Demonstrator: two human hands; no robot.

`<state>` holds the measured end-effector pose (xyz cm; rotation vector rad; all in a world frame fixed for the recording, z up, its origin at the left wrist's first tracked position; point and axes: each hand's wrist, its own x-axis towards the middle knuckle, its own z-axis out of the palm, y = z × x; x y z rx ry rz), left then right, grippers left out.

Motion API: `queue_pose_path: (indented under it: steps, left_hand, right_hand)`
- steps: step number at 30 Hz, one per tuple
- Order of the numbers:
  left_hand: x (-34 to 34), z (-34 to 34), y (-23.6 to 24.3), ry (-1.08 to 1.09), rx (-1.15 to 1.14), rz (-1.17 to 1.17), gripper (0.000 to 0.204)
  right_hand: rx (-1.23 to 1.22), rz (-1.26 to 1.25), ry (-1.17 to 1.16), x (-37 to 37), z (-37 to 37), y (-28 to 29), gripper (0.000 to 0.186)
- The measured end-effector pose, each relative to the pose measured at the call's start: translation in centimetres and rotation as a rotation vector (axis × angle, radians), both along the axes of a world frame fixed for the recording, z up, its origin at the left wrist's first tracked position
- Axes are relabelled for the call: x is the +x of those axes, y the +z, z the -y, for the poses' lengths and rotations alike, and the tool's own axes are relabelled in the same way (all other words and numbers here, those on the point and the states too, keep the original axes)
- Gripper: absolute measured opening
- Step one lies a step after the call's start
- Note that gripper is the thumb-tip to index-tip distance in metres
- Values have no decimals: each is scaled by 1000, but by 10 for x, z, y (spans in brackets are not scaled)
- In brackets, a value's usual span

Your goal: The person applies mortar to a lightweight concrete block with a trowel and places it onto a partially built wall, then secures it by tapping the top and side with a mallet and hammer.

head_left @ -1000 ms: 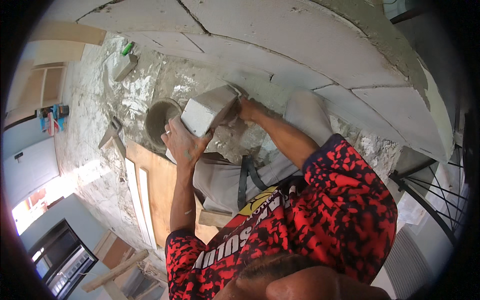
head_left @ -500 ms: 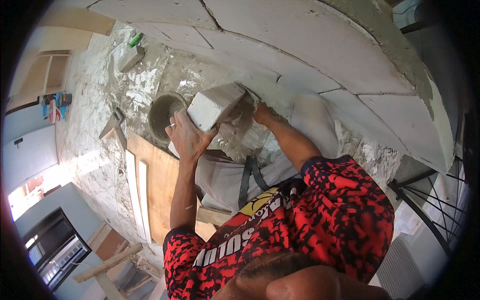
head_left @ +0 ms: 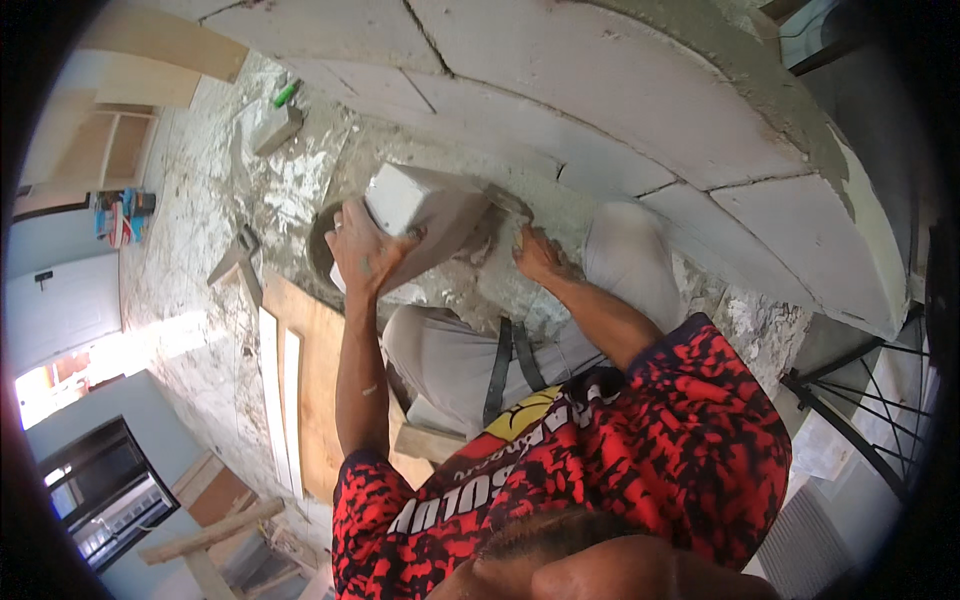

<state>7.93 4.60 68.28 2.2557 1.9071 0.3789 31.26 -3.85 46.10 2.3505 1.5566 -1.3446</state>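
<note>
A white-grey building block (head_left: 408,200) is tilted up in front of me over the mortar-smeared floor. My left hand (head_left: 365,245) grips its left end, fingers and thumb wrapped over the edge. Closed around a handle, my right hand (head_left: 540,252) holds a trowel (head_left: 508,203) whose mortar-coated blade lies close to the block's right end. Whether the blade touches the block I cannot tell. Behind my left hand stands a round mortar bucket (head_left: 321,240), largely covered by the hand and block.
A wall of large white blocks (head_left: 620,90) curves along the far and right side. To the left lie a hand saw (head_left: 235,256), a plywood board (head_left: 320,350) and narrow white strips (head_left: 291,400). A loose block (head_left: 278,130) and a green object (head_left: 286,94) are farther off.
The block has swung left and tilted, showing more of its long side and hiding more of the bucket. My left hand moved left with it; the trowel now stands slightly apart to the right.
</note>
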Motion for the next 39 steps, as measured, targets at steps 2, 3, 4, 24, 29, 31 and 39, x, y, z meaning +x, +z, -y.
queue_pose_path:
  steps: [2,3,4,24,29,31,39]
  left_hand:
    - [-13,1,5,69,-109,38,73]
    - [-14,-2,11,92,-149,67,74]
    - [-2,-7,16,44,-139,45,72]
    - [-7,5,2,9,-30,66,82]
    - [-11,-3,-5,-226,79,147,89]
    - [-14,0,1,-261,-24,118,86]
    - [-28,21,-3,-268,-45,157,76]
  right_hand:
    - [5,-247,12,-9,3,60,71]
    - [65,-152,32,-10,11,39,71]
    - [138,-42,23,-2,17,5,70]
    - [229,-679,-324,-54,27,132,47]
    - [-264,-845,-1093,-58,83,24,43]
    - [-299,-780,-1169,-68,98,0,44]
    - [395,-312,-122,-56,42,41,101]
